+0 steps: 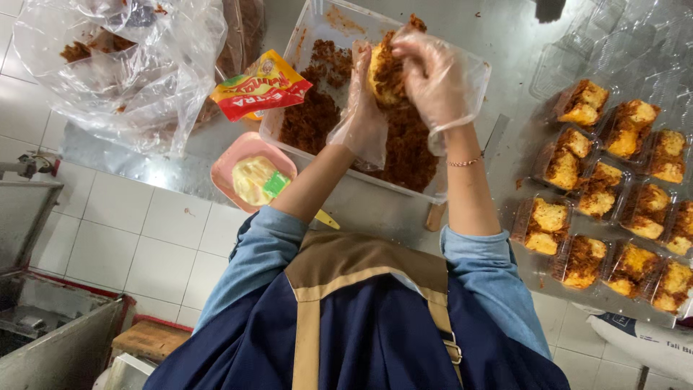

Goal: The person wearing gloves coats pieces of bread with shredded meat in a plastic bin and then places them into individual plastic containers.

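Observation:
Both my hands wear loose clear plastic gloves and are raised over a clear rectangular tub (283, 123) of brown shredded floss. Between them is a yellow bun (385, 72) coated with the floss. My left hand (359, 108) presses against the bun's left side with its fingers pointing up. My right hand (435, 76) curls over the bun's top and right side. A thin bracelet sits on my right wrist.
A pink bowl (234, 160) of yellow cream with a green-handled tool stands left of the tub, with a red-and-yellow sachet (260, 88) above it. Plastic bags (123, 72) of floss lie at upper left. Several coated buns in clear cases (613, 195) fill the right side. Empty clear cases (621, 36) sit at upper right.

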